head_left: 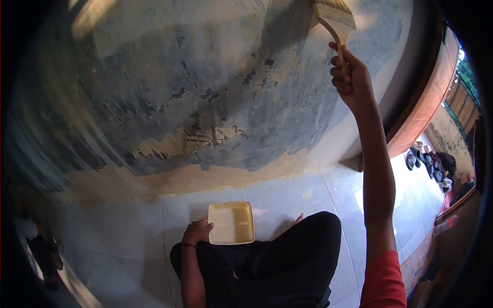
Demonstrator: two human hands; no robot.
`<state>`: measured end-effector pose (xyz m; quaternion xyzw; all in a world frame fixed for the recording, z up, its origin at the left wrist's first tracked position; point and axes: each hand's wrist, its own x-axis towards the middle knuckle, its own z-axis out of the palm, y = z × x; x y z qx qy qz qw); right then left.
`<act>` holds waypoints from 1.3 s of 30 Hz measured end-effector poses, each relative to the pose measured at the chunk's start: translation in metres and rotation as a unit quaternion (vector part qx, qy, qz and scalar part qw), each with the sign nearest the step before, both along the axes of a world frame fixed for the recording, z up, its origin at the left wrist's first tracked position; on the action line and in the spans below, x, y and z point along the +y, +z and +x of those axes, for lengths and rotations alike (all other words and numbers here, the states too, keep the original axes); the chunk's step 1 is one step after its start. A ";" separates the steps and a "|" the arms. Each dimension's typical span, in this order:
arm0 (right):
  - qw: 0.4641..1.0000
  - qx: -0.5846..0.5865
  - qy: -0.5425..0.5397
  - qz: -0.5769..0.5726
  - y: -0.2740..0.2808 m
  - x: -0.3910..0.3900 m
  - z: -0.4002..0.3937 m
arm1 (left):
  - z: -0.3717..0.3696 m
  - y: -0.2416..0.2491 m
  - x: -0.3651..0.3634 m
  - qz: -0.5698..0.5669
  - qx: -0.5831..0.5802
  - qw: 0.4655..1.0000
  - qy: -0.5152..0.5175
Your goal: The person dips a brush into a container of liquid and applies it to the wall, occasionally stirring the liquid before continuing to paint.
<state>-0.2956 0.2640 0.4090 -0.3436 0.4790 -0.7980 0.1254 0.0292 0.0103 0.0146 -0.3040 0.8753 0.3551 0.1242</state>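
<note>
My right hand (351, 77) is raised at the upper right, its fingers wrapped round the handle of a wide paintbrush (336, 19). The bristles point up and overlap the wall (221, 92), which is patchy with grey-blue, dark and beige areas. Low in the view, my left hand (197, 232) grips the left side of a square, pale yellow tub (252, 223), thumb at the rim. Whitish liquid lies inside the tub. It sits just in front of my crossed legs in black trousers (303, 246).
Pale tiles (118, 231) cover the floor up to the wall's foot. Several shoes (426, 161) lie by an opening at the right, beside an orange-brown frame (423, 110). Dark items (45, 256) stand at the far left.
</note>
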 end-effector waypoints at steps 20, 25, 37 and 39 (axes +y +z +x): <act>0.984 -0.147 0.012 0.097 -0.147 0.018 0.025 | -0.003 0.016 0.006 0.047 -0.019 0.999 0.019; 0.968 -0.222 0.041 0.111 -0.224 0.018 0.041 | -0.001 0.000 0.001 0.024 -0.015 0.999 0.015; 0.952 -0.241 -0.011 0.186 -0.276 0.009 0.109 | 0.001 -0.013 -0.004 -0.019 0.007 1.000 -0.009; 0.961 -0.214 -0.011 0.175 -0.251 -0.003 0.112 | 0.000 -0.006 0.000 0.000 0.006 1.000 0.011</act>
